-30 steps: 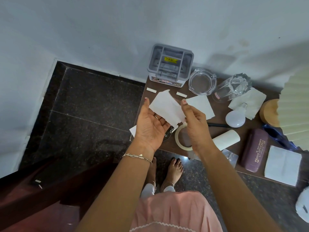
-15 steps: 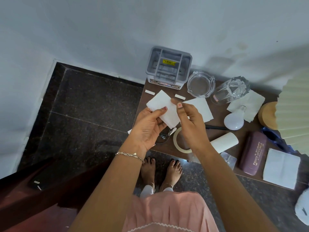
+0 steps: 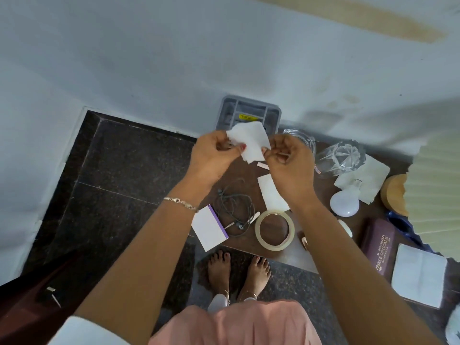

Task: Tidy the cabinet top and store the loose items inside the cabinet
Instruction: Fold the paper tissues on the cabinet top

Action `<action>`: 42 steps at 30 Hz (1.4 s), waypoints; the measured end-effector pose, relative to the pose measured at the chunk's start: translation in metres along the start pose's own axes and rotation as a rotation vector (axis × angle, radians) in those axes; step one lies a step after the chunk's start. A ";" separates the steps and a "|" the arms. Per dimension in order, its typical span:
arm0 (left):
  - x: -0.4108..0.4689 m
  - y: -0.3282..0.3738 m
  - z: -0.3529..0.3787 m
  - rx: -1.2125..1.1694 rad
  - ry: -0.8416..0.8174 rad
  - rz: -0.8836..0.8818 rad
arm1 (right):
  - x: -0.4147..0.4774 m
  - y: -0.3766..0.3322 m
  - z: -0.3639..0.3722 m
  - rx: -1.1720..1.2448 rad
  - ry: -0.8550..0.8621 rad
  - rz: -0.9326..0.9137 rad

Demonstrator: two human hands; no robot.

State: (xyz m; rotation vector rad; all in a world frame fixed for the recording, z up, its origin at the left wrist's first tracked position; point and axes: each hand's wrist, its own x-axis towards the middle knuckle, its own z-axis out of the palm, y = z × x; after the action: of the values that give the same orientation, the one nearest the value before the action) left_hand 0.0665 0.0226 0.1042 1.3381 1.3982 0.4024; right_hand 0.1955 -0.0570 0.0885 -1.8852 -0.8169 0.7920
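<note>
Against a white wall, the brown cabinet top [image 3: 321, 192] carries a tape roll [image 3: 258, 230], tangled earphones [image 3: 234, 207] and a notepad [image 3: 209, 227] near its left edge. Above its far-left part, in front of a grey organiser [image 3: 249, 108], a white paper sheet [image 3: 249, 140] hangs between both raised hands. The left hand [image 3: 211, 155] pinches its left edge between thumb and curled fingers; the right hand [image 3: 288, 160] pinches its right edge, the other fingers curled inward.

Brown cabinet top [image 3: 321, 195] carries tape roll [image 3: 258, 231], earphones [image 3: 240, 227], bulb [image 3: 344, 204], spectacle case [image 3: 378, 247].
</note>
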 end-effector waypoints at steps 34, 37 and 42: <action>0.092 0.012 0.000 0.173 -0.088 0.143 | 0.080 -0.005 0.021 -0.446 0.090 -0.017; 0.088 0.007 0.001 0.210 -0.130 0.167 | 0.077 -0.002 0.022 -0.447 0.076 0.004; 0.087 0.003 0.007 0.290 -0.141 0.224 | 0.079 -0.003 0.022 -0.499 0.082 -0.001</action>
State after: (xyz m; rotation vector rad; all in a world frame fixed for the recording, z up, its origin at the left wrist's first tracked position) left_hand 0.0951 0.0949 0.0640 1.7351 1.2257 0.2517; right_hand 0.2228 0.0177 0.0677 -2.3358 -1.0316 0.5345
